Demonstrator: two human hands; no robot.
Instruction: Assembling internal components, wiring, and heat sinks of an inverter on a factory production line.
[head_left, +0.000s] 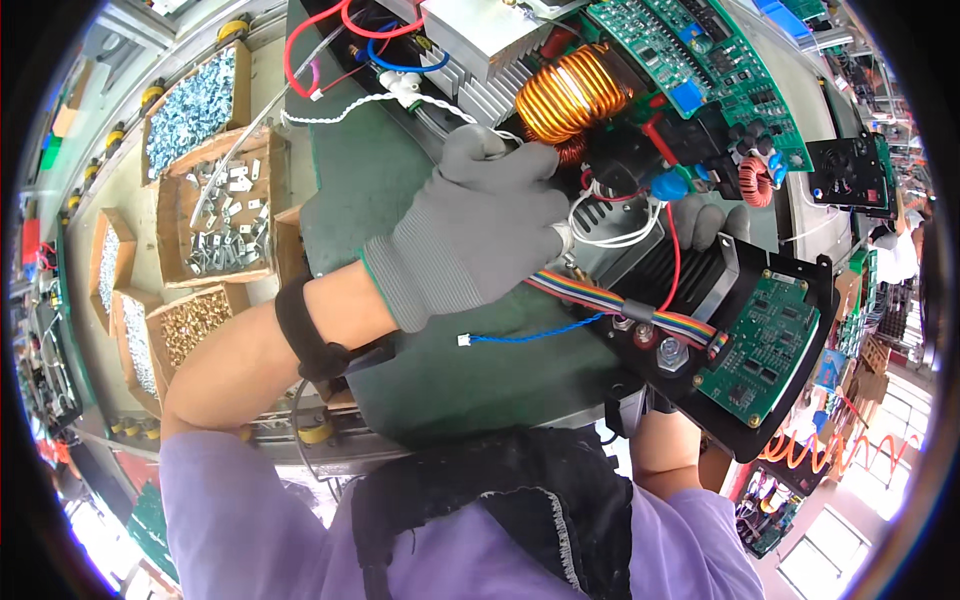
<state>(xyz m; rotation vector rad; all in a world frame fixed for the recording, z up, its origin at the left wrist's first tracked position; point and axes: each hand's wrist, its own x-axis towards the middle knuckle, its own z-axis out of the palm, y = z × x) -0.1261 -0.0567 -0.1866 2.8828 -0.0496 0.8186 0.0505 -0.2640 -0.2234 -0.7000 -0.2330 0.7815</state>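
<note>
My left hand, in a grey glove, reaches over the opened electronic unit with its fingers curled together beside a copper-wound coil. White wires and a rainbow ribbon cable run out next to its fingers; what lies inside the grip is hidden. The grey-gloved fingertips of my right hand curl over the far side of a tilted black panel, while the forearm passes beneath it. That panel carries a small green circuit board and large bolts. A loose blue wire ends in a white plug.
Cardboard boxes of small metal parts stand at left: silvery screws, metal tabs and brass-coloured pieces. A finned heat sink and a tall green circuit board rise at the far side. A dark green mat covers the worktop.
</note>
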